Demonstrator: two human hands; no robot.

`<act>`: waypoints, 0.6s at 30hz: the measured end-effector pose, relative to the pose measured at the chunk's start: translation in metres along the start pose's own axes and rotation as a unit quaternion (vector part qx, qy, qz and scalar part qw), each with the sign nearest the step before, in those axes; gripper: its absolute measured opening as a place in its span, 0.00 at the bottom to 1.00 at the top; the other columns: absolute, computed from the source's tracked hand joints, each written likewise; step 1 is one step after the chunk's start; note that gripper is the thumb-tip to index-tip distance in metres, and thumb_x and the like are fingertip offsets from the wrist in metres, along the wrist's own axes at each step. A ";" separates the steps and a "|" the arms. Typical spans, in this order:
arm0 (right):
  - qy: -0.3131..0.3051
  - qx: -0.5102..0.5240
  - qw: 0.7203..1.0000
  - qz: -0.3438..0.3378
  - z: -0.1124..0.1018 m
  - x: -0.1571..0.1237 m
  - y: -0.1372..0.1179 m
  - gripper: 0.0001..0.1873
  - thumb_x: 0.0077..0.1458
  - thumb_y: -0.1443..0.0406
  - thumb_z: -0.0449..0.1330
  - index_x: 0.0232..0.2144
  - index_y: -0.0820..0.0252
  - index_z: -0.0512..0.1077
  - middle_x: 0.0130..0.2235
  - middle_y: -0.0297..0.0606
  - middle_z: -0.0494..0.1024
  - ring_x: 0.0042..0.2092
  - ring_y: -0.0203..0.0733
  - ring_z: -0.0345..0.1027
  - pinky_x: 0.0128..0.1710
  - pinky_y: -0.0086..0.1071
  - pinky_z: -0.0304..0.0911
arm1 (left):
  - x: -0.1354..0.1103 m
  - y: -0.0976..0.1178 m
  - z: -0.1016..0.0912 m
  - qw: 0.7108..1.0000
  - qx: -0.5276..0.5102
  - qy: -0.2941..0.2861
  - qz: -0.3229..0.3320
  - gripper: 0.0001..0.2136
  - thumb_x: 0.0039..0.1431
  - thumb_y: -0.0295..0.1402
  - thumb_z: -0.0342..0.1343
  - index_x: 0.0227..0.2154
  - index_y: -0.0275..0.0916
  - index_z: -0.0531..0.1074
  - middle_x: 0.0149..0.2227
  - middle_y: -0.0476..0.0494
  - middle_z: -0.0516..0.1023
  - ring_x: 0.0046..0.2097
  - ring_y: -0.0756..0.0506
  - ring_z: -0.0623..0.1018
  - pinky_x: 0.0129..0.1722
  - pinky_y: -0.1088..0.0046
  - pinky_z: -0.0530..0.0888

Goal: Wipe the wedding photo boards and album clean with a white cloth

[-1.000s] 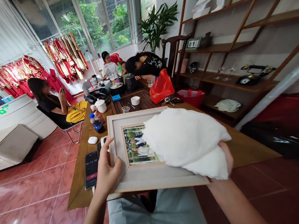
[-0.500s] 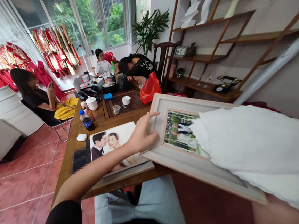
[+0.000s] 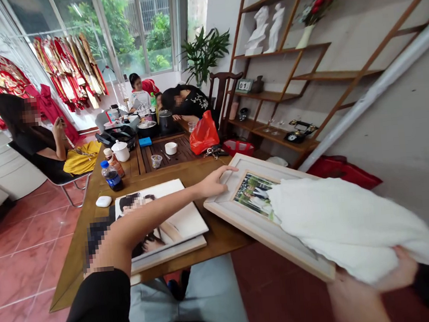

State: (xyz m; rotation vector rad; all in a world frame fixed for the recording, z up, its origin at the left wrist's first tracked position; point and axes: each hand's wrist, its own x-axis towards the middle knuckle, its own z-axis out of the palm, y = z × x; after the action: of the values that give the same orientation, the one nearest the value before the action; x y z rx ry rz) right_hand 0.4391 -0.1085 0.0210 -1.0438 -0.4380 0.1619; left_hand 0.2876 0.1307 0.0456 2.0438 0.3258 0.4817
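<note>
And the left hand [image 3: 214,182] grips one end of the picture frame [image 3: 269,232], the right hand [image 3: 398,269] bunching white cloth [image 3: 340,225] at its other end: best kept level!

Head-worn view: I look forward and down across the table [image 3: 221,233] toward the windows [image 3: 135,32], the frame [image 3: 253,221] close below.

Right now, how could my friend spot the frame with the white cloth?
Start at the brown table and follow its near edge right, past the portrait lying there. Next comes the frame, with the left hand at its end. Unlike the portrait, it has a wide pale border around a small photo, and white cloth partly covers it.
</note>
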 end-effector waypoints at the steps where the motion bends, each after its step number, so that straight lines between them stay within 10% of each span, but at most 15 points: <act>1: 0.029 0.013 0.999 -0.015 0.002 -0.002 0.004 0.16 0.46 0.49 0.52 0.33 0.34 0.78 0.51 0.18 0.79 0.60 0.61 0.67 0.42 0.54 0.73 | 0.004 -0.004 -0.002 1.000 0.000 -0.006 -0.004 0.34 0.38 0.23 0.52 0.56 0.36 0.67 0.61 0.39 0.69 0.61 0.36 0.70 0.64 0.57 0.63; 18: 0.158 0.053 0.984 0.060 0.004 -0.041 0.042 0.25 0.47 0.60 0.52 0.47 0.55 0.76 0.50 0.33 0.80 0.56 0.55 0.71 0.55 0.54 0.70 | 0.042 -0.059 -0.038 0.987 -0.102 -0.120 -0.044 0.32 0.37 0.18 0.56 0.51 0.39 0.69 0.59 0.39 0.73 0.61 0.38 0.72 0.60 0.60 0.67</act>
State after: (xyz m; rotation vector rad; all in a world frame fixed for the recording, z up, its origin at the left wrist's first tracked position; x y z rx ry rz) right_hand 0.4034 -0.0982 -0.0246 -0.9710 -0.0776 0.1217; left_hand 0.3052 0.2066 0.0198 1.8553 0.2097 0.2014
